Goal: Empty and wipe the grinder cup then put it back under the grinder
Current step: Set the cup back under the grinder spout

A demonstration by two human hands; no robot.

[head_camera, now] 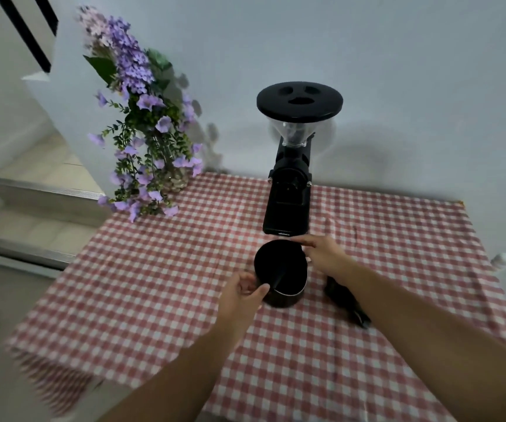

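Observation:
The black grinder cup stands on the checked tablecloth just in front of the grinder, a tall black machine with a clear hopper and a round black lid. My left hand grips the cup's near left rim, thumb against the edge. My right hand rests on the far right rim of the cup, fingers pointing left towards the grinder's base. The inside of the cup looks dark; I cannot tell whether anything is in it.
A dark object, partly hidden under my right forearm, lies on the cloth to the right of the cup. A vase of purple flowers stands at the table's back left. A small white thing sits off the right edge. Steps descend at left.

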